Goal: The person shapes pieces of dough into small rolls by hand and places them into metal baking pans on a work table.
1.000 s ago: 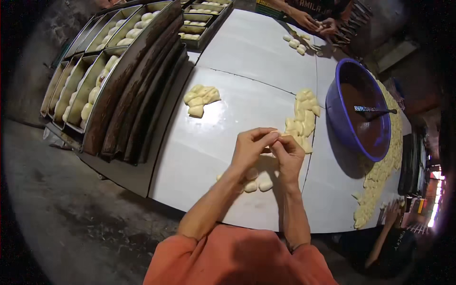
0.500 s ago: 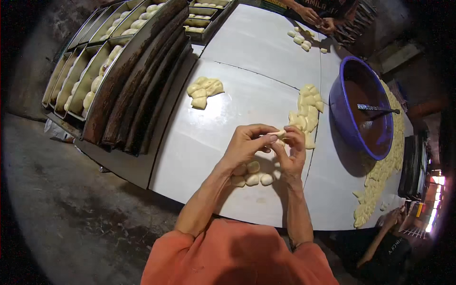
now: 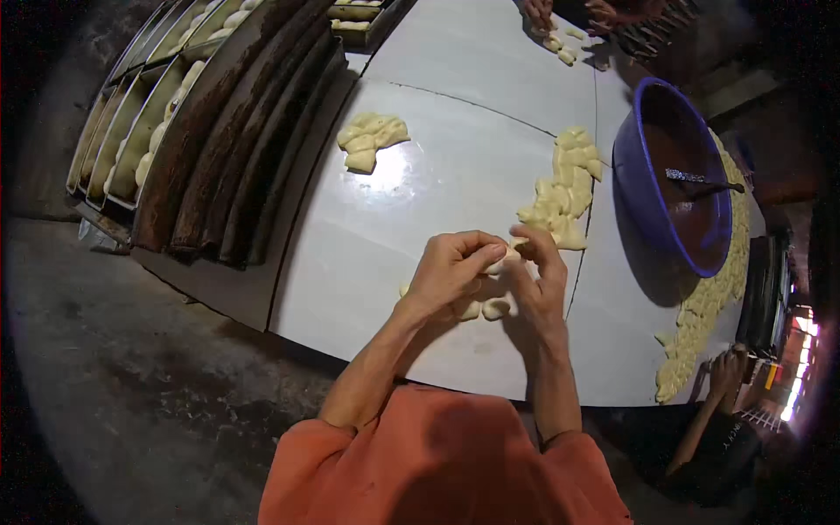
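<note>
Over the near part of the white table, my left hand (image 3: 457, 273) pinches a small piece of pale dough (image 3: 496, 264) between thumb and fingers. My right hand (image 3: 541, 284) curls against the same piece from the other side, its fingertips a little blurred. Below my hands lie several rounded dough balls (image 3: 495, 308), partly hidden by my fingers and wrists. Just beyond my right hand is a strip of flat, cut dough pieces (image 3: 562, 194). A smaller heap of dough pieces (image 3: 371, 137) rests farther off to the left.
A purple basin (image 3: 623, 166) of brown filling, with a utensil (image 3: 700, 185) in it, stands at right. Behind it spreads more cut dough (image 3: 696, 324). Stacked metal pans (image 3: 131, 131) with dough balls rise at left. Co-workers' hands (image 3: 724, 372) show at lower right and the far edge.
The view has shifted slightly, so the table things sit higher. My hands stay together on the dough piece while my right fingers have moved around it. The far co-worker's hands have moved over their dough.
</note>
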Available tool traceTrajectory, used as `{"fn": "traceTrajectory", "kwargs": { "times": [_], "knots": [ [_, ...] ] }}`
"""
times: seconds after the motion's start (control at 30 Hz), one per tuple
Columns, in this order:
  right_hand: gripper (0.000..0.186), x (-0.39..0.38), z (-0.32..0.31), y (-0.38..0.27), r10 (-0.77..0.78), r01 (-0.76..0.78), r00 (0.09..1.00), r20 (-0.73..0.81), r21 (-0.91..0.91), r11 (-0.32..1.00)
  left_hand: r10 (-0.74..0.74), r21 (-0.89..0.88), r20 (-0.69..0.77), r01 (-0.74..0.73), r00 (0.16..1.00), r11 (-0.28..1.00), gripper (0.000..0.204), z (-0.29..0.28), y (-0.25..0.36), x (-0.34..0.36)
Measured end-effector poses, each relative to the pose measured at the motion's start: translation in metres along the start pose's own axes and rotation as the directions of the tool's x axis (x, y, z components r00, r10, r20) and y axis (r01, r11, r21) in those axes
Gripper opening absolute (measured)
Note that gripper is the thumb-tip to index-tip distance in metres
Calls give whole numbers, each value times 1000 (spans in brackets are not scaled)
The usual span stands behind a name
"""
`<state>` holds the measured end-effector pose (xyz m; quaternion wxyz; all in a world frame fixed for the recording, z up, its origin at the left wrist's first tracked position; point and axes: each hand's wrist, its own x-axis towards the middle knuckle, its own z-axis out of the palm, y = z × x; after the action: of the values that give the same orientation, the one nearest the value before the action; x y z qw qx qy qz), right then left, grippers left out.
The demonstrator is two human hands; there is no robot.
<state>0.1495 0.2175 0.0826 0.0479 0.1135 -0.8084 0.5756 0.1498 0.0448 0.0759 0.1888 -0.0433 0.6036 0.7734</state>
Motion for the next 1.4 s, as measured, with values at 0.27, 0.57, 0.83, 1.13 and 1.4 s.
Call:
{"fn": "traceTrajectory", "kwargs": {
  "times": [0.27,0.57,0.83,1.13,1.4],
  "knots": [
    [24,-31,-27,11,614,-665,746,256,249,704,275,681,12,-209,961,702,61,-9,-2,-31],
    [42,-24,-30,2,48,163,862,504,-368,916,257,875,276,-353,926,332,56,-10,-35,-34],
    [37,-34,-18,20,133,-4,884,448,-277,961,287,871,312,-394,906,296,56,-9,-40,-34],
    [86,-32,-24,27,-138,395,849,511,-438,808,316,908,238,-326,919,264,97,-59,-23,-76],
    [78,-17,15,49,-369,688,667,647,-346,638,352,899,246,-349,903,266,90,-71,-44,-73]
  ]
}}
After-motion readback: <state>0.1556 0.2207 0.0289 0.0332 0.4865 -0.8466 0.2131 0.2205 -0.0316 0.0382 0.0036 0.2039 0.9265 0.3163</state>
